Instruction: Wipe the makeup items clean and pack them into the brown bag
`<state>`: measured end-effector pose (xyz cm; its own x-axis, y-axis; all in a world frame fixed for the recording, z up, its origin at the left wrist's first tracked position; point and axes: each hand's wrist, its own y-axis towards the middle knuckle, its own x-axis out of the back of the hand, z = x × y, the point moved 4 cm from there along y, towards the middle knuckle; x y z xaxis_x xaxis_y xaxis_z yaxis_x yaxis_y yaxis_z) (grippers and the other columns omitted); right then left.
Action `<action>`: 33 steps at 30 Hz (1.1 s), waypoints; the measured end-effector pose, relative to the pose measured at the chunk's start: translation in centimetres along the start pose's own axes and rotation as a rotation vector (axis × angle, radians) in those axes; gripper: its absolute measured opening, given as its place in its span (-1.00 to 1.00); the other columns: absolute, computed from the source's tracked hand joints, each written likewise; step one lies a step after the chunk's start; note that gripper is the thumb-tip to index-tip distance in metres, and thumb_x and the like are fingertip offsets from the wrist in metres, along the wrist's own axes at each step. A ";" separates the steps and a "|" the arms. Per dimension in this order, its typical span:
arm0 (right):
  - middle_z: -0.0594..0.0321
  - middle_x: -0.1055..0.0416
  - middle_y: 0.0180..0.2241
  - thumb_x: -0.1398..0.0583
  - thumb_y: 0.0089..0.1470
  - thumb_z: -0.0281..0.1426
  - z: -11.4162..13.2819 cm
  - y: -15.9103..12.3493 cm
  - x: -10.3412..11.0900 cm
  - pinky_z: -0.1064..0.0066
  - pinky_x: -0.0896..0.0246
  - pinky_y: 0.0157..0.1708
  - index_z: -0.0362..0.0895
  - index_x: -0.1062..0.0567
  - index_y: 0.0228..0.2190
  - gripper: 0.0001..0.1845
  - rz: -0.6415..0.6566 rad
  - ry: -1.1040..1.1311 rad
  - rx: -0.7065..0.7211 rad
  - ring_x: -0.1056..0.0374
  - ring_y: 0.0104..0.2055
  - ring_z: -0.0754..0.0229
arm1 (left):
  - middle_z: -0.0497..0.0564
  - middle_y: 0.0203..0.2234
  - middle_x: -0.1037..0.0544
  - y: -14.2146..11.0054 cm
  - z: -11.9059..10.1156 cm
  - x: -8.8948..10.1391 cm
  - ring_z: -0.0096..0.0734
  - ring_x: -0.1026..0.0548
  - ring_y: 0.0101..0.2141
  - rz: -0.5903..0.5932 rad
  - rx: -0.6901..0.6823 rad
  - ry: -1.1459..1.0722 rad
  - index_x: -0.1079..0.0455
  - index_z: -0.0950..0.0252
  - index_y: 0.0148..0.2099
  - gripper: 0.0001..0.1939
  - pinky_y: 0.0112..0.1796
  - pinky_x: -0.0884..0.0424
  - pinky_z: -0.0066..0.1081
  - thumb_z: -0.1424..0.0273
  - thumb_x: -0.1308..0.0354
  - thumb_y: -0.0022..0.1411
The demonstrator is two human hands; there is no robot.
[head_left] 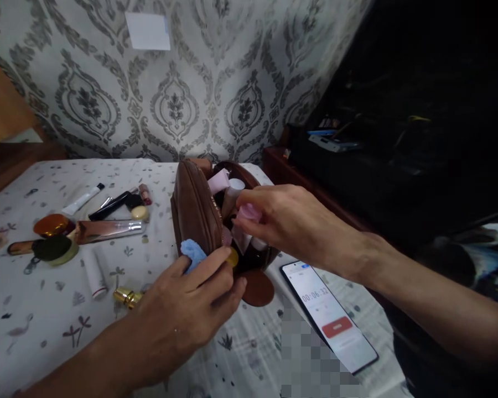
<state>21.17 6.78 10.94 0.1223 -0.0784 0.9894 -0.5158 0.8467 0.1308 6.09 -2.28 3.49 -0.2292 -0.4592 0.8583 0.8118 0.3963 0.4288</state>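
Note:
A brown zippered bag (193, 207) stands unzipped on the patterned cloth, with several tubes and bottles inside, among them a pale pink tube (219, 181) and a white-capped bottle (235, 188). My right hand (284, 215) reaches over its opening, fingers closed on a small pink-capped container (249, 212); its lower part is hard to make out. At the bag's near end, my left hand (195, 301) has its fingers bent around a blue cloth (192, 253), which presses against the bag's side. A brown round flap (258, 288) lies below the bag.
Left of the bag lie a pink tube (112, 230), a white tube (83, 200), a white stick (94, 273), a dark green round item (52, 249) and a gold-capped item (126, 297). A phone (330, 318) showing a timer lies at right. Patterned wallpaper (174, 99) rises behind.

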 end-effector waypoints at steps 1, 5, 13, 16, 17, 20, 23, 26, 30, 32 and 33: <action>0.24 -0.49 -0.42 -0.19 0.22 -0.39 0.4 0.3 0.0 0.43 -0.03 -0.44 -0.14 -0.55 -0.27 -0.87 0.041 -0.034 -0.020 -0.33 -0.43 0.26 | 0.12 0.02 -0.53 0.0 0.0 0.0 -0.09 -0.27 0.21 -0.005 -0.001 -0.007 -0.34 0.35 0.18 -0.61 -0.14 -0.31 -0.21 0.58 0.04 0.35; 0.24 -0.50 -0.42 -0.18 0.23 -0.39 1.3 0.9 -0.1 0.41 0.10 -0.50 -0.11 -0.57 -0.20 -0.83 0.169 -0.151 -0.081 -0.33 -0.46 0.25 | 0.11 0.01 -0.53 -0.1 0.1 0.0 -0.10 -0.27 0.21 -0.036 0.000 -0.010 -0.36 0.35 0.16 -0.62 -0.15 -0.31 -0.21 0.58 0.05 0.36; 0.18 -0.55 -0.35 -0.13 0.27 -0.35 1.5 0.6 -1.5 0.34 0.22 -0.51 -0.09 -0.57 -0.22 -0.79 0.214 -0.312 -0.046 -0.48 -0.31 0.07 | 0.14 0.06 -0.51 -0.2 0.1 0.0 -0.08 -0.27 0.22 -0.012 -0.012 0.007 -0.33 0.37 0.19 -0.59 -0.12 -0.33 -0.20 0.58 0.02 0.32; 0.15 -0.55 -0.28 -0.14 0.28 -0.34 1.7 0.5 -1.8 0.34 0.22 -0.50 -0.12 -0.57 -0.26 -0.80 0.208 -0.342 0.004 -0.48 -0.27 0.04 | 0.15 0.07 -0.50 -0.2 0.0 0.0 -0.07 -0.27 0.22 -0.016 -0.010 0.005 -0.33 0.38 0.19 -0.58 -0.12 -0.34 -0.20 0.60 0.02 0.31; 0.13 -0.55 -0.26 -0.15 0.28 -0.34 1.7 0.6 -1.7 0.34 0.21 -0.50 -0.13 -0.57 -0.27 -0.79 0.209 -0.346 0.015 -0.48 -0.25 0.04 | 0.16 0.06 -0.50 -0.2 0.0 0.0 -0.06 -0.27 0.22 -0.017 -0.008 0.004 -0.33 0.38 0.18 -0.58 -0.13 -0.35 -0.20 0.61 0.03 0.31; 0.12 -0.53 -0.19 -0.15 0.28 -0.35 1.6 0.7 -1.2 0.35 0.18 -0.51 -0.15 -0.56 -0.26 -0.80 0.265 -0.334 0.035 -0.46 -0.26 0.09 | 0.15 0.03 -0.51 -0.2 0.0 0.0 -0.07 -0.28 0.21 -0.033 -0.003 0.009 -0.34 0.37 0.17 -0.59 -0.13 -0.36 -0.20 0.60 0.03 0.30; 0.16 -0.52 -0.16 -0.12 0.29 -0.43 1.7 0.8 -0.5 0.39 0.08 -0.50 -0.13 -0.56 -0.24 -0.81 0.364 -0.272 0.076 -0.43 -0.30 0.19 | 0.14 0.03 -0.51 -0.2 0.1 0.0 -0.07 -0.28 0.21 -0.022 -0.004 0.008 -0.34 0.36 0.18 -0.58 -0.13 -0.36 -0.20 0.59 0.01 0.31; 0.19 -0.52 -0.22 -0.09 0.28 -0.52 1.7 0.7 0.1 0.43 0.01 -0.47 -0.14 -0.55 -0.26 -0.78 0.406 -0.231 0.120 -0.37 -0.38 0.27 | 0.14 0.04 -0.50 -0.2 0.1 0.0 -0.08 -0.27 0.21 -0.010 -0.005 0.000 -0.33 0.37 0.19 -0.59 -0.14 -0.37 -0.20 0.57 0.00 0.32; 0.17 -0.52 -0.23 -0.10 0.24 -0.55 1.1 0.7 0.3 0.44 -0.07 -0.43 -0.15 -0.55 -0.28 -0.78 0.376 -0.159 0.123 -0.37 -0.37 0.26 | 0.14 0.01 -0.51 0.0 0.2 0.1 -0.13 -0.28 0.21 -0.031 -0.005 -0.001 -0.35 0.37 0.16 -0.63 -0.14 -0.36 -0.24 0.57 0.02 0.35; 0.16 -0.51 -0.21 -0.10 0.25 -0.54 0.5 0.8 0.3 0.44 -0.12 -0.37 -0.13 -0.55 -0.25 -0.77 0.342 -0.101 0.124 -0.40 -0.31 0.23 | 0.13 0.01 -0.52 0.0 0.2 0.2 -0.13 -0.27 0.21 -0.038 -0.003 0.001 -0.35 0.36 0.16 -0.63 -0.13 -0.35 -0.25 0.59 0.04 0.35; 0.16 -0.51 -0.21 -0.09 0.26 -0.53 0.3 0.8 0.3 0.43 -0.14 -0.35 -0.11 -0.56 -0.24 -0.76 0.327 -0.077 0.134 -0.41 -0.29 0.21 | 0.13 0.01 -0.51 0.0 0.2 0.1 -0.13 -0.27 0.21 -0.037 -0.002 0.001 -0.35 0.36 0.16 -0.62 -0.12 -0.35 -0.24 0.60 0.04 0.35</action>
<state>20.56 7.30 11.33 -0.1296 0.1418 0.9814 -0.6243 0.7572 -0.1918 5.91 -2.16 3.67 -0.2584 -0.4746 0.8414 0.8040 0.3773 0.4597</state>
